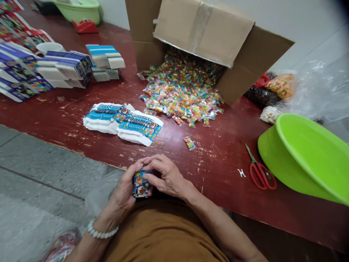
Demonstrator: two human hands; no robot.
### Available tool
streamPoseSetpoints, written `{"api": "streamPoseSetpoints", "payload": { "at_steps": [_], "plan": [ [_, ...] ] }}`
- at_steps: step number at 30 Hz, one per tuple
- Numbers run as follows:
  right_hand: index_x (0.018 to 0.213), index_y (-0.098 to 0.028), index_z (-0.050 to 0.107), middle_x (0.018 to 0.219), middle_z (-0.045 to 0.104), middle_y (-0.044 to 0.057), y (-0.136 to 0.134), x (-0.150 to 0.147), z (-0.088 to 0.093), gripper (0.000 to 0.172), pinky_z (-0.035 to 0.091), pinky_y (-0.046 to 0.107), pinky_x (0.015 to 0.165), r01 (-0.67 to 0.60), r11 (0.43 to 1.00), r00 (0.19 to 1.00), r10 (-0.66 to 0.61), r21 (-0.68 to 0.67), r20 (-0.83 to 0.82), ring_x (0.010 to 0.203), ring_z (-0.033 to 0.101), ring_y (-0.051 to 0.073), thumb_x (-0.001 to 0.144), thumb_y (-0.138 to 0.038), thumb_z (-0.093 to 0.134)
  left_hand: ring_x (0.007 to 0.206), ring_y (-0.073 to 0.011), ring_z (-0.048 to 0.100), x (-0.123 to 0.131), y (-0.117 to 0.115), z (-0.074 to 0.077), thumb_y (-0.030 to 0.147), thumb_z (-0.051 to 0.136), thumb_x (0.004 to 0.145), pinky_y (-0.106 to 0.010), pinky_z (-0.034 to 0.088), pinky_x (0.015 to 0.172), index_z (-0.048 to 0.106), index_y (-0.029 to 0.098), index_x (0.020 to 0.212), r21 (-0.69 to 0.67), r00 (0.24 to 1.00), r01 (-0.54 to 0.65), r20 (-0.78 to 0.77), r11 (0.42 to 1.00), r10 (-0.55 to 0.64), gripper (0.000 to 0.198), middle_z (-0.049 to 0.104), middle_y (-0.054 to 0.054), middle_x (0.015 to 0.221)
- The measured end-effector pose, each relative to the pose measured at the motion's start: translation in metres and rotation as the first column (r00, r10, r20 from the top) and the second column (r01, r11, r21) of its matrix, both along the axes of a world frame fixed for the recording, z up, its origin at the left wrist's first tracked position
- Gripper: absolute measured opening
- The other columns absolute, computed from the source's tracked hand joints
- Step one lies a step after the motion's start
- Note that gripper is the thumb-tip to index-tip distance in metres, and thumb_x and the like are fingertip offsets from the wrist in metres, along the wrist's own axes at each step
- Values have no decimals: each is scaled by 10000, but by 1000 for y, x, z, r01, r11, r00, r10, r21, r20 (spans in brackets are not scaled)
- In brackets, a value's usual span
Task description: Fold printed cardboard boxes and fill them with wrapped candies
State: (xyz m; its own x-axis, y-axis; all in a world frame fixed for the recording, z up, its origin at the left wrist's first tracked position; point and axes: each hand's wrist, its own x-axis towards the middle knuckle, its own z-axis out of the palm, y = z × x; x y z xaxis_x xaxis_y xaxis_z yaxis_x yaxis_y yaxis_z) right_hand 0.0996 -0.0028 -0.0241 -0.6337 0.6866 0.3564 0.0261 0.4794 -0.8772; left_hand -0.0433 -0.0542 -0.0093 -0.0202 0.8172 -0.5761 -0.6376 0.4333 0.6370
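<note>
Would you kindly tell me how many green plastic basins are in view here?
2: a pale green basin at the top by the wall, and a bright green basin tilted at the right; more may be hidden.

We list one scuffed red-painted surface (226, 171) carrying a tipped cardboard box (201, 40), a spill of wrapped sweets (180, 94), stacks of printed card blanks (140, 127), a single sweet packet (189, 143), red-handled scissors (260, 174), and a green plastic basin (302, 156).

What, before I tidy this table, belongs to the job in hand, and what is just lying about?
Likely job in hand: left hand, right hand, printed blue packet, blue printed card stacks, wrapped sweets.
Lying about: red-handled scissors, green plastic basin.
</note>
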Motion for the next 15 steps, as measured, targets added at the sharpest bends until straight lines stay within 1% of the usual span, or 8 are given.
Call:
{"api": "streamPoseSetpoints", "payload": {
  "at_steps": [3,4,6,8,9,11,12,15],
  "plan": [
    [941,-211,658,1080,707,63,6,-5,-6,92,513,325,862,-20,991,1000,22,-129,13,940,658,166,905,-296,662,428,-175,591,-4,-8,-4,395,756,704,-287,508,365,624,187,1100,40,995,-4,-101,999,8,466,665,22,652],
    [946,-211,662,1052,703,52,13,-7,-7,120,519,305,813,16,985,999,-9,-174,42,882,655,154,906,-325,661,448,-182,603,-7,-13,-6,440,746,726,-281,513,395,615,192,1140,51,987,10,-161,999,-2,500,670,15,640],
    [1012,-205,668,1021,690,48,37,-8,-9,189,518,301,773,188,966,976,-163,-176,147,834,639,155,898,-355,667,531,-194,652,-17,-27,-14,519,715,771,-265,525,478,617,206,1194,29,947,22,-322,999,-12,536,706,-12,682],
    [1167,-184,634,1093,673,78,67,-11,-11,322,514,338,837,375,924,904,-349,-68,247,925,636,189,881,-325,685,742,-223,719,-33,-44,-26,558,700,794,-257,547,613,645,225,1219,0,870,-6,-493,1000,5,543,757,-50,858],
    [1242,-172,599,1170,652,102,83,-13,-11,402,505,355,890,422,906,871,-404,-5,278,1013,627,210,875,-306,693,896,-247,722,-42,-52,-32,569,701,795,-263,554,701,659,239,1223,-2,823,-24,-568,1000,19,542,765,-63,971],
    [1350,-172,522,1342,572,138,108,-18,-13,538,468,388,997,437,895,829,-439,90,347,1207,559,251,870,-326,707,1167,-291,639,-60,-66,-44,577,707,791,-300,522,898,680,272,1214,14,724,-51,-689,999,47,522,735,-66,1173],
    [1385,-178,487,1404,523,150,117,-21,-13,604,450,409,1030,429,896,808,-439,118,393,1275,515,273,861,-367,719,1240,-304,592,-68,-72,-49,577,703,794,-327,483,984,686,285,1202,21,679,-53,-732,998,52,502,713,-61,1238],
    [1430,-209,436,1443,450,170,128,-31,-11,784,442,481,1035,415,900,726,-415,132,549,1316,475,337,791,-528,758,1277,-322,554,-81,-82,-52,555,689,816,-393,377,1113,700,299,1140,24,589,-65,-806,998,58,413,685,-41,1287]
  ]
}}
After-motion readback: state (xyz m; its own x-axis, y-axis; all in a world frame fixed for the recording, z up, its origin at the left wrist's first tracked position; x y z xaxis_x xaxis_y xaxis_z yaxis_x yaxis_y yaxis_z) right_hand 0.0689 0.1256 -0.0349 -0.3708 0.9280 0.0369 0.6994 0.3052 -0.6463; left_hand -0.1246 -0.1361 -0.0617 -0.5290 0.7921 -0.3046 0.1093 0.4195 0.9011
